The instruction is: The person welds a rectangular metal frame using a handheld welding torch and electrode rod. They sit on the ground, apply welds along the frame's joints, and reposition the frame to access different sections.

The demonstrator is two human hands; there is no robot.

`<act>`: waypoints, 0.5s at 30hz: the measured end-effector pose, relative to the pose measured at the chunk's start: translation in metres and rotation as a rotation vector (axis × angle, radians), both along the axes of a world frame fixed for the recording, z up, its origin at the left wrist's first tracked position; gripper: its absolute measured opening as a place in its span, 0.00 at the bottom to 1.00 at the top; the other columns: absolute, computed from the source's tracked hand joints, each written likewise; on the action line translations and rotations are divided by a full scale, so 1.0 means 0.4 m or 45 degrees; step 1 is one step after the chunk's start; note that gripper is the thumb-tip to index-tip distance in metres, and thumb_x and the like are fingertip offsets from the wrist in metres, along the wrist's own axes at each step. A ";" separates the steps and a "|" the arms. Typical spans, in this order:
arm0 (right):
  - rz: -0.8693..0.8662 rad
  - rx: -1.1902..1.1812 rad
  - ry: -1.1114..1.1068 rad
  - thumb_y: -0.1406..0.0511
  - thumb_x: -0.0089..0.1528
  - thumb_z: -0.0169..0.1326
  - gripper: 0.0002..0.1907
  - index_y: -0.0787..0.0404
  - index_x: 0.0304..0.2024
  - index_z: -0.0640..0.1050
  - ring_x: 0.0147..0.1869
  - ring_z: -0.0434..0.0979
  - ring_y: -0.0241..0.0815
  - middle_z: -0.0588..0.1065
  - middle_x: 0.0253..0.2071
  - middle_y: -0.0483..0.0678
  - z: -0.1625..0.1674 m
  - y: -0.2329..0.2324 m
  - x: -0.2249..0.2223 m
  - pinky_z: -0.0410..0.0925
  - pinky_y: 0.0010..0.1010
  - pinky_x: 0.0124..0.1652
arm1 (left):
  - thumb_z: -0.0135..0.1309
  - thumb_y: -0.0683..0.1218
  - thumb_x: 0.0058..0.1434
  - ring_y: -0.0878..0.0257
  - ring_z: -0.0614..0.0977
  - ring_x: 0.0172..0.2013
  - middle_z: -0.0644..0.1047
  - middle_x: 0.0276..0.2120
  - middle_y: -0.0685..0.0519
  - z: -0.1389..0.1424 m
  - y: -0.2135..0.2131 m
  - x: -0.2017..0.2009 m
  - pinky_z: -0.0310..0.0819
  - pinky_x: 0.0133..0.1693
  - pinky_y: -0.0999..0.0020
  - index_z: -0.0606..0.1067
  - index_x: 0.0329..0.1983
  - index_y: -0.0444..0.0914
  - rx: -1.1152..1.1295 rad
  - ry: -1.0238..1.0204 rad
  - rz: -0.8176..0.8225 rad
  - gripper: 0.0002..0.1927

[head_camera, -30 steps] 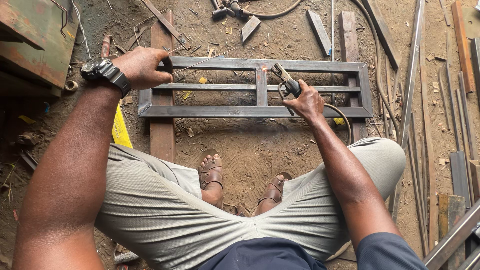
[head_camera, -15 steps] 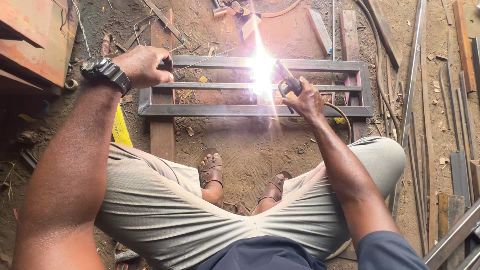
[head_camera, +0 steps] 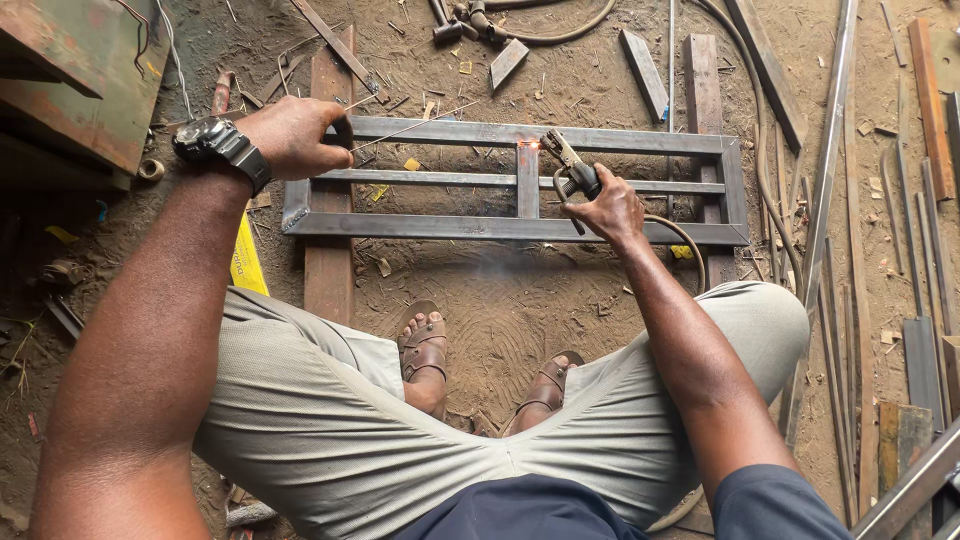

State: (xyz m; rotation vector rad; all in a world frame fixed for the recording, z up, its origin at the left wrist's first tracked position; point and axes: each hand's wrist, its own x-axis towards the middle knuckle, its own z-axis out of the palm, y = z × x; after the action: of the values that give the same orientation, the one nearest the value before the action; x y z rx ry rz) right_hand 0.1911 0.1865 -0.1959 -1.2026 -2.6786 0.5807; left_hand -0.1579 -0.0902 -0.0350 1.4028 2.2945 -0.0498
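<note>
Frame [head_camera: 500,228] edge — holder [head_camera: 570,170] inside

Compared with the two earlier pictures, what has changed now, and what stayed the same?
The bright welding flash of half a second ago is gone; only a small glow remains at the grey steel frame. The right hand still grips the electrode holder; the left hand stays on the frame's corner.

The floor [head_camera: 520,300] is bare packed dirt, brown and dusty, littered with rust flakes and small scraps. At ten o'clock sits a rusty green metal box [head_camera: 70,70]. Long steel strips and bars [head_camera: 900,250] lie in rows at three o'clock. A dark hose [head_camera: 560,30] curls at twelve. Daylight falls evenly.
</note>
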 end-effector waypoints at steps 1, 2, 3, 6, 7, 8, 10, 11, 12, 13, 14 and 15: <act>-0.005 0.002 -0.010 0.48 0.48 0.71 0.53 0.65 0.69 0.67 0.46 0.81 0.51 0.78 0.46 0.59 -0.001 0.000 -0.001 0.78 0.44 0.41 | 0.58 0.53 0.61 0.47 0.85 0.45 0.82 0.44 0.39 -0.004 0.000 -0.001 0.80 0.49 0.50 0.77 0.54 0.38 0.016 -0.011 -0.003 0.21; -0.011 0.005 -0.020 0.48 0.48 0.71 0.53 0.65 0.69 0.67 0.46 0.81 0.51 0.78 0.46 0.59 -0.001 0.001 -0.003 0.78 0.44 0.41 | 0.58 0.53 0.61 0.47 0.85 0.45 0.82 0.44 0.38 -0.008 0.001 -0.002 0.80 0.49 0.50 0.77 0.54 0.37 0.032 -0.022 -0.005 0.21; -0.015 0.008 -0.029 0.48 0.48 0.71 0.53 0.64 0.69 0.67 0.46 0.81 0.52 0.78 0.47 0.59 -0.002 0.001 -0.004 0.78 0.45 0.42 | 0.58 0.52 0.60 0.47 0.85 0.45 0.82 0.44 0.38 -0.009 0.001 -0.004 0.81 0.48 0.51 0.77 0.53 0.37 0.048 -0.033 -0.008 0.21; -0.030 0.016 -0.042 0.47 0.47 0.72 0.54 0.64 0.68 0.67 0.46 0.81 0.52 0.77 0.46 0.60 -0.004 0.001 -0.006 0.78 0.45 0.41 | 0.57 0.52 0.61 0.47 0.85 0.46 0.82 0.45 0.40 -0.012 0.000 -0.006 0.80 0.50 0.50 0.77 0.53 0.38 -0.019 -0.035 0.023 0.20; -0.030 0.017 -0.042 0.47 0.47 0.72 0.53 0.64 0.68 0.68 0.46 0.81 0.52 0.78 0.46 0.60 -0.004 0.000 -0.006 0.78 0.46 0.42 | 0.57 0.52 0.61 0.47 0.85 0.46 0.82 0.45 0.39 -0.013 0.000 -0.006 0.80 0.50 0.50 0.77 0.53 0.38 -0.002 -0.038 0.009 0.20; -0.031 0.021 -0.038 0.47 0.47 0.72 0.53 0.63 0.68 0.68 0.46 0.81 0.52 0.78 0.46 0.59 -0.005 0.000 -0.005 0.78 0.46 0.42 | 0.58 0.52 0.61 0.47 0.85 0.46 0.82 0.45 0.39 -0.014 0.000 -0.007 0.80 0.49 0.51 0.77 0.53 0.37 0.019 -0.037 -0.005 0.20; -0.037 0.001 -0.042 0.48 0.47 0.71 0.51 0.61 0.68 0.69 0.46 0.81 0.52 0.78 0.46 0.59 -0.004 -0.002 -0.003 0.77 0.46 0.43 | 0.59 0.52 0.60 0.47 0.84 0.46 0.82 0.44 0.39 -0.013 -0.001 -0.008 0.80 0.49 0.51 0.77 0.52 0.37 0.040 -0.047 -0.019 0.20; -0.040 -0.018 -0.047 0.48 0.47 0.71 0.50 0.59 0.68 0.70 0.46 0.81 0.52 0.78 0.46 0.58 -0.002 -0.003 -0.002 0.77 0.47 0.43 | 0.59 0.53 0.60 0.47 0.84 0.46 0.82 0.44 0.40 -0.012 -0.003 -0.008 0.79 0.49 0.51 0.77 0.52 0.37 0.045 -0.053 -0.017 0.20; -0.044 -0.034 -0.048 0.49 0.47 0.70 0.49 0.57 0.68 0.70 0.46 0.81 0.52 0.78 0.46 0.58 0.000 -0.003 -0.001 0.77 0.47 0.43 | 0.60 0.53 0.59 0.47 0.84 0.46 0.82 0.44 0.40 -0.010 -0.003 -0.009 0.79 0.49 0.51 0.78 0.51 0.38 0.053 -0.057 -0.015 0.20; -0.033 -0.022 -0.035 0.48 0.47 0.71 0.49 0.56 0.67 0.71 0.47 0.81 0.52 0.79 0.46 0.58 0.001 -0.004 0.000 0.77 0.47 0.44 | 0.60 0.53 0.59 0.47 0.84 0.46 0.82 0.44 0.41 -0.008 -0.005 -0.009 0.78 0.49 0.51 0.78 0.50 0.38 0.068 -0.060 -0.017 0.19; -0.022 -0.012 -0.024 0.48 0.47 0.71 0.48 0.56 0.66 0.72 0.47 0.81 0.52 0.79 0.46 0.57 0.003 -0.004 0.001 0.76 0.48 0.46 | 0.60 0.52 0.60 0.47 0.84 0.46 0.82 0.43 0.41 -0.007 -0.009 -0.007 0.77 0.50 0.51 0.79 0.49 0.39 0.081 -0.066 -0.019 0.18; -0.011 -0.001 -0.013 0.48 0.46 0.72 0.47 0.56 0.65 0.73 0.48 0.81 0.53 0.79 0.46 0.57 0.004 -0.004 0.001 0.76 0.48 0.47 | 0.59 0.52 0.60 0.47 0.84 0.46 0.83 0.43 0.41 -0.006 -0.009 -0.006 0.76 0.50 0.51 0.79 0.48 0.39 0.096 -0.071 -0.021 0.17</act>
State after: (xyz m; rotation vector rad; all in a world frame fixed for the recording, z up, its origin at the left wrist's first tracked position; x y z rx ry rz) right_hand 0.1914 0.1848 -0.1943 -1.2202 -2.6800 0.5759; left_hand -0.1605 -0.0940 -0.0374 1.4418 2.2607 0.0704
